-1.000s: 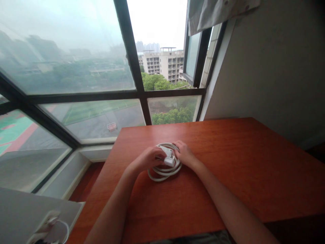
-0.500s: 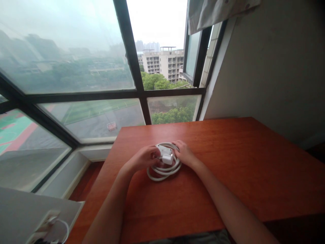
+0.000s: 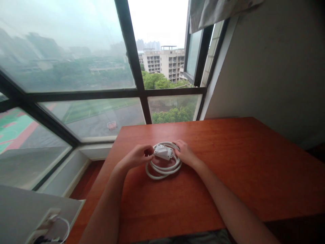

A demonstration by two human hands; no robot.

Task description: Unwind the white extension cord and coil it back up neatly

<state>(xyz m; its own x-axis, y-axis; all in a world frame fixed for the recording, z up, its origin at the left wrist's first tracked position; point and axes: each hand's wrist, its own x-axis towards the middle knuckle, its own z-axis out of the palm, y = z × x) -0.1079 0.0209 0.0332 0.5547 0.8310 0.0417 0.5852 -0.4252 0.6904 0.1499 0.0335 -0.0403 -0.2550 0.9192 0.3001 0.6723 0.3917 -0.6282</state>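
Observation:
A white power cord (image 3: 164,172) lies coiled in loops on the table. Inside the coil rests a white block-shaped piece (image 3: 164,153), a plug or small socket block; I cannot tell where one part ends and another begins. On the left, my left hand (image 3: 138,156) pinches the cord at the block's near end, thumb and forefinger together. My right hand (image 3: 186,153) curls over the right side of the loops, fingers closed on the cord. Its fingertips are partly hidden behind the coil.
The reddish-brown wooden table (image 3: 241,169) stretches under both arms. Beyond its far edge are dark-framed windows (image 3: 141,93), one pane standing ajar. A wall outlet (image 3: 49,218) with a white cable is low at the left. A curtain (image 3: 218,15) hangs at the upper right.
My left hand has drawn slightly left, and the white piece has shifted left and up with it, lying flatter inside the coil. My right hand stays on the loops.

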